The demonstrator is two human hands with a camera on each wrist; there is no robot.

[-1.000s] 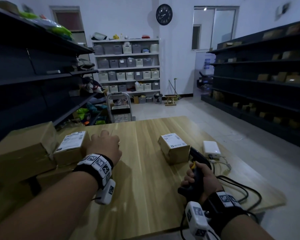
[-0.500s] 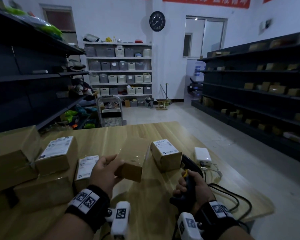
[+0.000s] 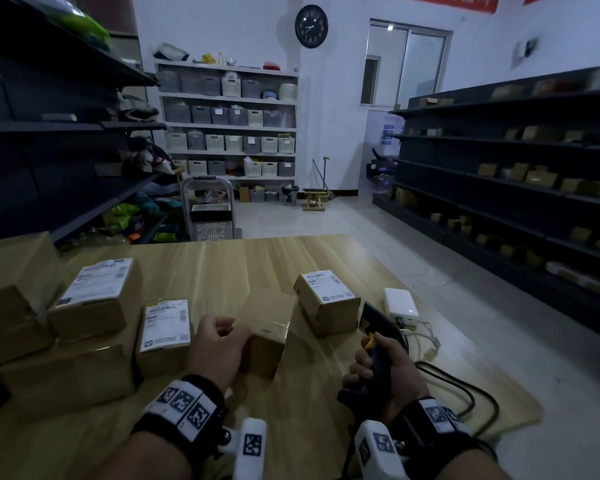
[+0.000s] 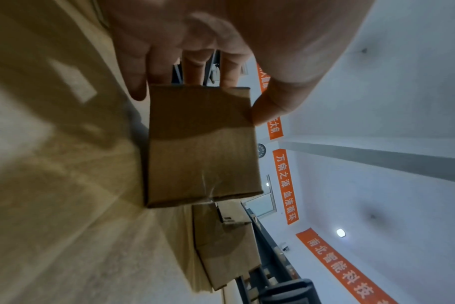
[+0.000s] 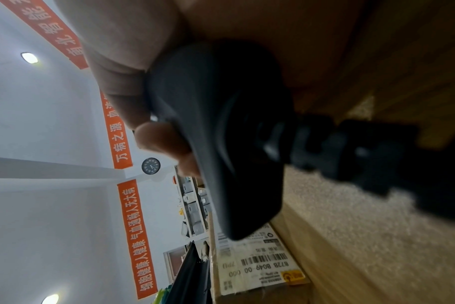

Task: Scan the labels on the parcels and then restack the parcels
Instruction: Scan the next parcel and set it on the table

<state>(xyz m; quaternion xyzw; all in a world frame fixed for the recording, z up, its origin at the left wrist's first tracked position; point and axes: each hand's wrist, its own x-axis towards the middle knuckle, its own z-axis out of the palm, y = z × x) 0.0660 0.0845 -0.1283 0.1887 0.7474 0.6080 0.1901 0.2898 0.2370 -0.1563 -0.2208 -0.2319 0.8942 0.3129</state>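
Note:
My left hand (image 3: 219,344) grips a small plain cardboard parcel (image 3: 267,327) at mid-table, low over the wooden table (image 3: 222,271). No label shows on its visible faces. In the left wrist view the thumb (image 4: 270,102) and fingers pinch that parcel (image 4: 200,144) by opposite sides. My right hand (image 3: 381,368) holds a black barcode scanner (image 3: 373,323) by its handle, with the head pointing away from me. Just beyond the scanner stands a labelled parcel (image 3: 326,303). The right wrist view has the scanner (image 5: 221,133) close up, above that parcel's barcode label (image 5: 257,263).
A stack of cardboard parcels stands at the left: a large box (image 3: 14,289), two labelled parcels (image 3: 97,296) (image 3: 165,330) and a long box (image 3: 70,375) beneath. A white device (image 3: 400,303) with cables lies at the table's right edge. Dark shelving flanks both sides.
My left hand left the stack with a small parcel, carried it to mid-table and lowered it. A labelled parcel is now exposed in the stack. The right hand kept hold of the scanner.

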